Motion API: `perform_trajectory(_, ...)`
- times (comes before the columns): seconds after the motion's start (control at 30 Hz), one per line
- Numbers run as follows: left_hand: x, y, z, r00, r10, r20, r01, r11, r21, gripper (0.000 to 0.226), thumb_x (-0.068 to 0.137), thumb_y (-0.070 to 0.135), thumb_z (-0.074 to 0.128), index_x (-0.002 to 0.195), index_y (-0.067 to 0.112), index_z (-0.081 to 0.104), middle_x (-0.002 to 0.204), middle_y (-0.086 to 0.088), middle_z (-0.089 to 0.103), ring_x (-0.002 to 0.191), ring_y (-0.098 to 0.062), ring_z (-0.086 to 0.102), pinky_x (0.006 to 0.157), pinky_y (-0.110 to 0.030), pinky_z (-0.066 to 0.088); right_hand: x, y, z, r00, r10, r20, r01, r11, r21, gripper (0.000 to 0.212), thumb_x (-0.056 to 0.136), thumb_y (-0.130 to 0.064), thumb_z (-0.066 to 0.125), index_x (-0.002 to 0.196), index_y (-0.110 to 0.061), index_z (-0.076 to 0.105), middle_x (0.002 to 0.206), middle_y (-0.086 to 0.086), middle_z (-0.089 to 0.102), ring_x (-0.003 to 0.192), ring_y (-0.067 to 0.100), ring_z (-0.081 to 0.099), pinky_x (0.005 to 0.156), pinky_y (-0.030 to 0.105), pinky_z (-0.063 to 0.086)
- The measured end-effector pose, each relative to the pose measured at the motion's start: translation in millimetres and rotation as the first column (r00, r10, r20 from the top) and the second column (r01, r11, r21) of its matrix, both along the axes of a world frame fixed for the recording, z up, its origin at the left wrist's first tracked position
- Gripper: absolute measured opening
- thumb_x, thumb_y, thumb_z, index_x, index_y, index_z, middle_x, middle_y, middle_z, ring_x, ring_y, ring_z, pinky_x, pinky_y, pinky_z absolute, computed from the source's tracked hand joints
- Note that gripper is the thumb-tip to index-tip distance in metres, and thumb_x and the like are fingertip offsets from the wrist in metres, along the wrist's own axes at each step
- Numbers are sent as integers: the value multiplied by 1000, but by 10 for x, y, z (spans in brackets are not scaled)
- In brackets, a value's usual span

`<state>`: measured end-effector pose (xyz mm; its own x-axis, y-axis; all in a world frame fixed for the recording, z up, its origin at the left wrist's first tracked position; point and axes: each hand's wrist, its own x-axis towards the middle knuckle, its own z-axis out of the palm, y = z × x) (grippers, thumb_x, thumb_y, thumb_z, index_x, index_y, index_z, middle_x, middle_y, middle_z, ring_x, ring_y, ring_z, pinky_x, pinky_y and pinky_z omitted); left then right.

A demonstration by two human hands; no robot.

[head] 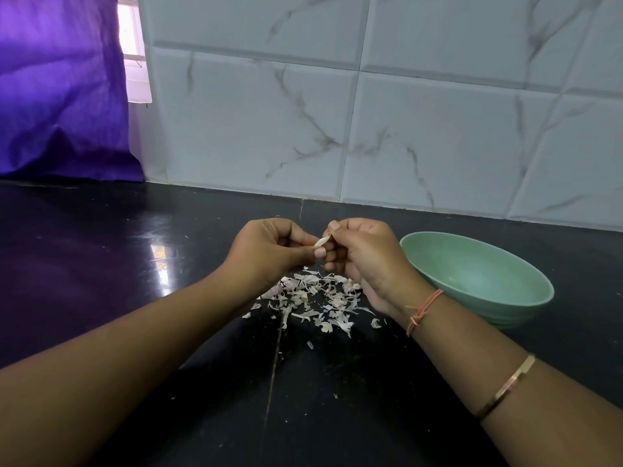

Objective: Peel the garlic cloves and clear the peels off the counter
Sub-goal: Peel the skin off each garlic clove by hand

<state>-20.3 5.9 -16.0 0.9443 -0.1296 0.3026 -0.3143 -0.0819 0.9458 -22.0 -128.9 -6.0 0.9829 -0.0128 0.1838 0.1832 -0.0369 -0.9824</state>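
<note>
Apparently garlic clove (322, 240) sits pinched between both hands (268, 254) (367, 261)

Glossy black stone counter (101, 264) carries papery white garlic peels (313, 298). Right of the peels, a smooth matt round green plastic bowl (478, 271); behind them, glossy marble-veined white wall tiles (269, 129).

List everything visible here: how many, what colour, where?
small garlic clove: one, off-white, pinched between both hands
papery garlic peels: many, whitish-pink, heaped on counter below hands
round bowl: one, mint green, on counter, right of hands
glossy stone counter: one, black, under everything
marbled wall tiles: several, pale grey, behind counter
cloth curtain: one, purple, far left
thread bracelet: one, orange, right wrist
metal bangle: one, copper, right forearm
left hand: one, pinches clove
right hand: one, pinches clove
</note>
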Motion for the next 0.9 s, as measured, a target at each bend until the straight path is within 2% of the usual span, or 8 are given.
perform_trajectory(0.1, 17, 2, 6, 1000, 13, -14, -13, 1000, -23, 10, 69, 3, 75, 71, 9, 68, 66, -9, 67, 60, -15, 58, 57, -21, 50, 16, -13, -2, 999, -34, -11, 34, 999, 14, 30, 96, -12, 48, 67, -8, 55, 61, 6, 55, 47, 10, 49, 49, 21, 46)
perform_trajectory(0.2, 32, 10, 9, 999, 26, -42, -28, 998, -47, 9, 67, 5, 75, 72, 10, 69, 67, -8, 68, 62, -15, 61, 66, -27, 54, 25, -26, -15, 999, -50, 20, 50, 999, -4, 24, 93, -10, 53, 69, -8, 56, 66, 8, 58, 54, 11, 53, 53, 22, 50)
perform_trajectory(0.37, 13, 0, 27, 997, -1, -79, -8, 993, -115, 8, 69, 2, 73, 73, 8, 69, 60, -3, 69, 56, -7, 62, 55, -15, 53, 0, -30, -22, 996, -43, 77, 50, 995, -84, 11, 86, 2, 59, 82, -8, 61, 74, 9, 64, 65, 15, 58, 65, 29, 53)
perform_trajectory(0.43, 9, -2, 34, 997, 7, -80, -17, 992, -125, 8, 69, 1, 73, 73, 6, 69, 57, -1, 68, 52, -5, 61, 51, -13, 50, -3, -30, -13, 996, -52, 78, 60, 993, -98, 11, 89, -7, 58, 80, -10, 64, 78, 8, 65, 71, 15, 60, 63, 28, 52)
perform_trajectory(0.53, 10, 5, 37, 997, 31, -66, -38, 993, -113, 9, 70, 1, 73, 72, 7, 68, 55, 0, 67, 50, -4, 61, 51, -13, 49, -3, -30, -5, 997, -33, 69, 39, 996, -81, 22, 91, -23, 58, 73, -12, 66, 82, 13, 68, 75, 16, 61, 59, 25, 48)
perform_trajectory(0.63, 12, 9, 36, 998, 32, -63, -39, 992, -122, 9, 69, 1, 73, 72, 8, 67, 56, 0, 68, 52, -5, 62, 53, -14, 51, -32, -17, 2, 997, 6, 83, 3, 994, -105, 23, 88, -29, 63, 71, -13, 67, 84, 16, 70, 76, 18, 62, 61, 27, 49)
perform_trajectory(0.77, 22, 12, 24, 997, 44, -62, -50, 992, -114, 10, 68, 2, 75, 71, 9, 68, 57, -1, 68, 53, -7, 62, 54, -15, 52, -51, -20, 28, 996, 17, 89, -9, 996, -87, 20, 87, -13, 62, 68, -12, 65, 77, 10, 67, 69, 14, 59, 59, 25, 50)
perform_trajectory(0.9, 31, 17, 31, 996, 78, -40, -81, 992, -95, 12, 68, 3, 76, 68, 12, 68, 55, -2, 66, 52, -8, 59, 54, -17, 51, -47, -19, 28, 996, -12, 86, 19, 996, -84, 20, 87, 1, 53, 78, -12, 66, 81, 7, 66, 69, 9, 61, 64, 25, 54)
